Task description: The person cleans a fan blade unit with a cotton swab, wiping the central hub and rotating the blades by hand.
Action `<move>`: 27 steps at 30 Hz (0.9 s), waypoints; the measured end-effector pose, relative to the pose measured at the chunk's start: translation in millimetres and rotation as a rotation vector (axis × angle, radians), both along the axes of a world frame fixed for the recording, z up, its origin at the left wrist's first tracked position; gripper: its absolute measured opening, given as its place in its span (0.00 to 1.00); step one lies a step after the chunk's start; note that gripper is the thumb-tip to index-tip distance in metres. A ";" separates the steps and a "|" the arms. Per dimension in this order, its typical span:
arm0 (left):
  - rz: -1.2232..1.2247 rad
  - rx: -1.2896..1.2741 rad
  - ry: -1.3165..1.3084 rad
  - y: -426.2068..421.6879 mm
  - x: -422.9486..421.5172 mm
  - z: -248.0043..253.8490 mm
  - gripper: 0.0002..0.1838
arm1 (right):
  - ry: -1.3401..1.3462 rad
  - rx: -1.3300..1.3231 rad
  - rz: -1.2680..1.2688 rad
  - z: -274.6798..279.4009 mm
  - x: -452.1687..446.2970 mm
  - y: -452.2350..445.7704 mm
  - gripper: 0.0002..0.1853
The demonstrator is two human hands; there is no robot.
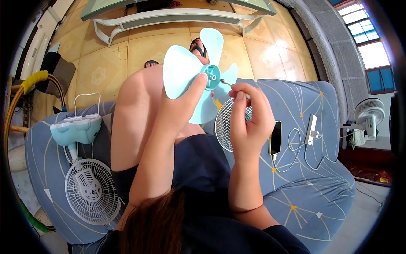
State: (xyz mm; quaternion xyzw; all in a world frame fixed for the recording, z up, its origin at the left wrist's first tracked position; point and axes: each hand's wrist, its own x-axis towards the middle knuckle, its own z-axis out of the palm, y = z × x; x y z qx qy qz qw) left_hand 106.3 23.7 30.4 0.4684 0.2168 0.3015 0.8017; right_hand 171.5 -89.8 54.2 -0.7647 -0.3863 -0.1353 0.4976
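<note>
My left hand (185,100) grips a light-blue fan blade (179,73) over my lap, its thumb against the hub and its back turned up toward me. The hub's round socket faces me. Between the pinched fingertips of my right hand (255,116) is a thin cotton swab (226,82) with a greyish, dirty-looking tip. That tip points at the hub's right rim; whether it touches cannot be made out. Just beyond my right wrist, a round white mesh fan guard (225,127) lies on the sofa, partly hidden by the hand.
On the blue patterned sofa (296,213) at left lies the fan's body (76,130) with its rear grille (94,194). To the right are a charging phone (275,137) and a white power strip (311,129) with cables. A glass-topped table (177,16) stands ahead; another fan (369,112) stands far right.
</note>
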 end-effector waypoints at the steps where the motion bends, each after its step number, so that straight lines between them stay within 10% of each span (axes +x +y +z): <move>1: 0.011 0.033 0.011 2.0 -0.5 0.2 0.14 | 0.021 0.027 0.025 -0.2 0.3 -0.2 0.06; 27: -0.063 0.033 -0.109 2.0 -4.7 -1.8 0.20 | 0.303 0.184 0.140 3.3 5.4 -12.5 0.04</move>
